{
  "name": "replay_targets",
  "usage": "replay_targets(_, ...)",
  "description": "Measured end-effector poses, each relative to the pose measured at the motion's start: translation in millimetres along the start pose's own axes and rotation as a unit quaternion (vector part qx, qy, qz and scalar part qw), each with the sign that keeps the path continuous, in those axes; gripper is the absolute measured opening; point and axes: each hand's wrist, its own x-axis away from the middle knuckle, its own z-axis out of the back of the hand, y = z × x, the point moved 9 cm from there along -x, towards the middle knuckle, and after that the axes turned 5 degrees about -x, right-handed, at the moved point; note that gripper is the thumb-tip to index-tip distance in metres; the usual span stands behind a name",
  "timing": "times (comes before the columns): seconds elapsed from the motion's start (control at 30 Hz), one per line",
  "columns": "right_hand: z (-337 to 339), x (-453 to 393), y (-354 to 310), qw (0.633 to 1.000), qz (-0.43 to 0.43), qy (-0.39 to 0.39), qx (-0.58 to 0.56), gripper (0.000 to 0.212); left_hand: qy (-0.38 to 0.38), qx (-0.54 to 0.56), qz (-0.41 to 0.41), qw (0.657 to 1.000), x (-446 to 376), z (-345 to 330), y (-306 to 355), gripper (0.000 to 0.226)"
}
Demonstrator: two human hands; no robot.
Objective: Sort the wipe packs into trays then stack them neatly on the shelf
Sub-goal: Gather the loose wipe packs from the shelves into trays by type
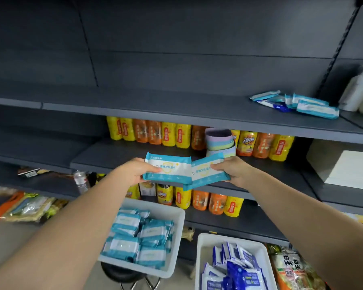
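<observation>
Hands are raised in front of the dark shelving, each holding one teal wipe pack. We see the left hand [137, 171] pinching the left edge of a teal-and-white pack [168, 168], thumb on the front face and fingers curled behind it. We see the right hand [232, 170] gripping a second teal pack [206, 171] by its right edge, thumb on top. The inner edges of the two packs overlap, with the left one lying in front, and the right one tilts upward toward its right end. Both packs are held in the air in front of the middle shelf [113, 160]. On the upper shelf [176, 109], near its right end, we note a loose cluster of wipe packs [298, 103], mostly teal with a dark blue one among them. Below the hands, a white tray [176, 237] on a black stool [124, 273] holds many teal packs, and just to its right a second white tray [203, 258] holds dark blue packs [237, 268]. Rows of yellow and orange drink bottles [168, 135] line the back of the middle shelf, beside a stack of pastel cups [219, 141].
</observation>
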Motion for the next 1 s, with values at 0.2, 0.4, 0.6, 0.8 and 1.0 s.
replay_targets(0.2,-73.5,-45.9,66.3,0.998,-0.057,-0.014,0.028,0.030,0.041,0.046,0.053,0.997,-45.7,67.7,-91.0,0.040)
replay_targets(0.4,-121.4,-111.3,141.8,0.994,-0.109,0.010,0.026,0.028,0.066,0.049,0.124,0.989,-123.0,112.4,-172.0,0.035)
replay_targets(0.6,-154.4,-188.4,226.5,0.979,-0.199,0.043,0.029,0.010,0.095,0.068,0.188,0.975,-206.5,140.5,-237.0,0.034)
replay_targets(0.8,-170.4,-232.4,307.5,0.962,-0.263,0.063,0.042,0.010,0.072,0.064,0.224,0.970,-265.5,149.5,-291.5,0.014)
replay_targets(1.0,-184.0,-239.3,367.5,0.943,-0.320,0.085,0.032,0.010,0.066,0.036,0.242,0.967,-311.8,155.0,-322.4,0.014)
